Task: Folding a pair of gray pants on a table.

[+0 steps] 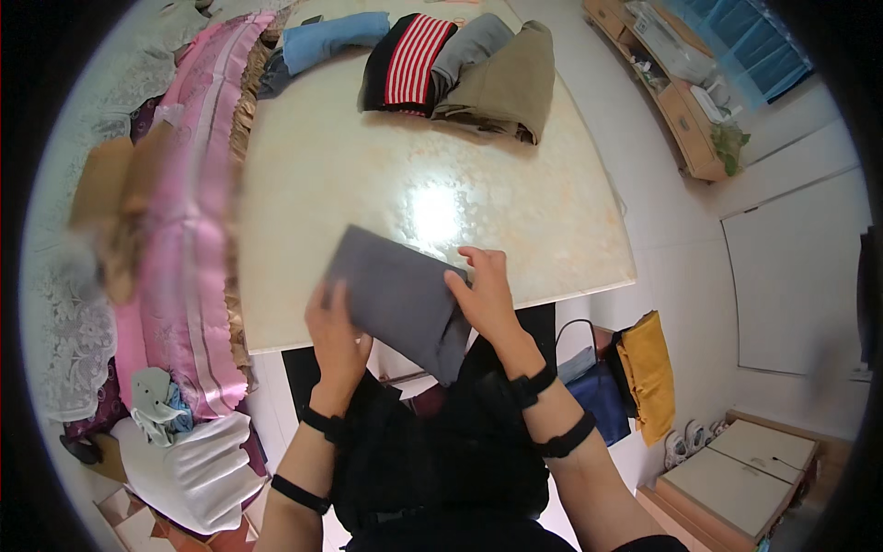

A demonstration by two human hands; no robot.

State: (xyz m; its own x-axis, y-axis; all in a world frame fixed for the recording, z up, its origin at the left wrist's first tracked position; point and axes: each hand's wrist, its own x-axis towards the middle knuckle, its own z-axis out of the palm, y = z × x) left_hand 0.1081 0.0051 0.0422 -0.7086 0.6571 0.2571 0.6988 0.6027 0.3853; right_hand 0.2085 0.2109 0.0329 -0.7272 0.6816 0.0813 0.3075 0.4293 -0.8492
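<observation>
A folded dark grey cloth [400, 293], perhaps a garment, is tilted over the near edge of the marble-look table [310, 207]. My left hand [334, 324] holds its left side, fingers on top. At its right corner is my right hand [486, 286], thumb against the cloth and fingers curled. Across the far part of the table lie a rolled light blue denim garment [334, 41], a black garment with red and white stripes [414, 65], a folded grey garment [476, 45] and a folded olive garment [503, 83].
A sofa with a pink quilted cover [200, 193] runs along the left. A white pleated cloth [190, 469] lies at lower left. Yellow cloth [648, 376] and a dark blue bag [600, 400] are right of my body. A low wooden cabinet [672, 103] stands beyond the table's right side.
</observation>
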